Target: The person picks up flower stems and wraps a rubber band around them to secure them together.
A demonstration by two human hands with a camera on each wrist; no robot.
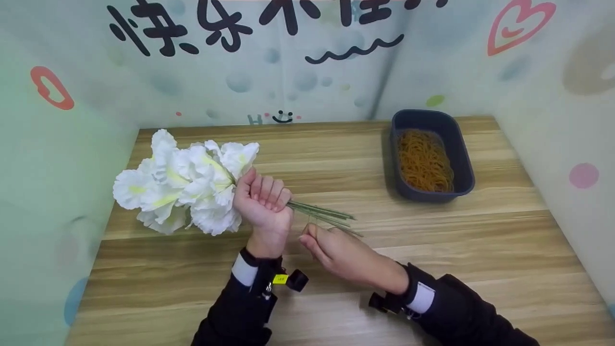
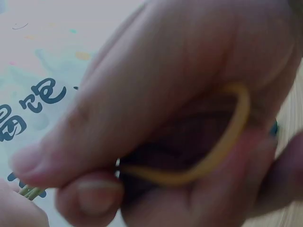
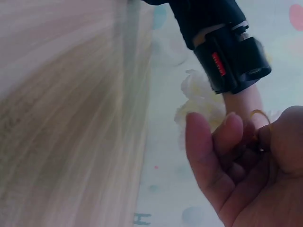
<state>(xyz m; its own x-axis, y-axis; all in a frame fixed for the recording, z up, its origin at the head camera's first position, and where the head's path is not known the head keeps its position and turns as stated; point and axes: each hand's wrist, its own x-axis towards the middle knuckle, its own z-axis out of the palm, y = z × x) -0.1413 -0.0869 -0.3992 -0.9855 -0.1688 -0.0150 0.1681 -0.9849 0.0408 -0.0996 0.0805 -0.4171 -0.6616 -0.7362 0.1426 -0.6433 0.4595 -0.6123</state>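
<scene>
In the head view my left hand grips a bunch of white artificial flowers by the stems, just below the blooms. Their green stems stick out to the right of the fist. Beside the stem ends, my right hand pinches a rubber band between thumb and fingers. The left wrist view shows this yellow rubber band up close, looped at the right hand's fingers. Part of the band also shows in the right wrist view. Whether it goes round the stems cannot be told.
A dark blue plastic box holding many rubber bands stands at the back right of the wooden table. A printed backdrop rises behind the table and along both sides. Each wrist carries a small black camera.
</scene>
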